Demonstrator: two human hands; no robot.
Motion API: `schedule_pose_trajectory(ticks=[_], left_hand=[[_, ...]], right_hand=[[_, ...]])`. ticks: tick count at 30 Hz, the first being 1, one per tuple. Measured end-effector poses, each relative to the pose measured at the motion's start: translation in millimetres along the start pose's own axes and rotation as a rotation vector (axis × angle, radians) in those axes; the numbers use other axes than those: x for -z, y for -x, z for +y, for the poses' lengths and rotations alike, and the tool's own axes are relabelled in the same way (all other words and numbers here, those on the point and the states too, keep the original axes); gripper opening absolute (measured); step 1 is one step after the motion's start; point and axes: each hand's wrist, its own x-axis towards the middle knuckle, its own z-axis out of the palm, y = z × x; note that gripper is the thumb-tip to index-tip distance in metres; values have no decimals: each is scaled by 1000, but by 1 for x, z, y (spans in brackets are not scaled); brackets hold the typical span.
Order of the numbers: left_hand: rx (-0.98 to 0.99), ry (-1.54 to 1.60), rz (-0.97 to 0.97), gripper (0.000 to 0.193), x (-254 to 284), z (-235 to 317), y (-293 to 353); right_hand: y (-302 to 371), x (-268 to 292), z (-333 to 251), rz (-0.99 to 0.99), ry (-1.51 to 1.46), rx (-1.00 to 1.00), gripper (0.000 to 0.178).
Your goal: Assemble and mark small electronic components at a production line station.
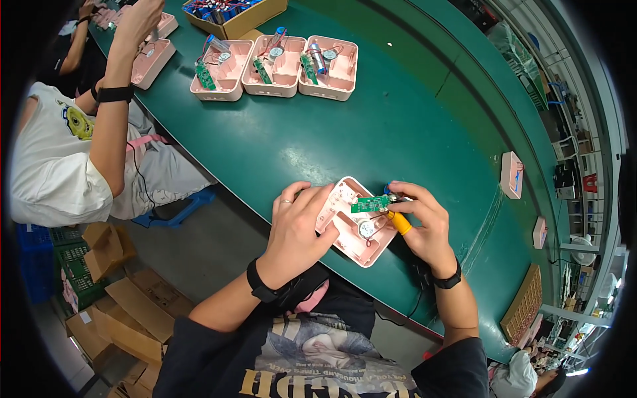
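In front of me, a pink plastic case lies open and tilted on the green table. My left hand grips its left wall, the thumb reaching over the inside. Above the case, my right hand pinches the right end of a green circuit board and its wires. A yellow piece is at my right thumb; cannot tell whether it covers the thumb or is held. A round silver part with thin wires sits inside the case. A blue part is partly hidden by my right fingers.
Three pink cases with boards and batteries stand farther off on the table. Behind them is a cardboard box of blue batteries. A co-worker's arm is at left. More pink cases lie at right.
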Motion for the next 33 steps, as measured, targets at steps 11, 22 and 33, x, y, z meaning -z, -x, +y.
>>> schedule_pose_trajectory(ticks=[11, 22, 33], left_hand=[[-107, 214, -224, 51, 8, -2, -26], [-306, 129, -126, 35, 3, -4, -31], [-374, 65, -144, 19, 4, -2, -34]], right_hand=[[-17, -1, -15, -140, 21, 1, 21], [-18, -6, -20, -229, 128, -74, 16], [-19, -9, -18, -262, 300, -26, 17]])
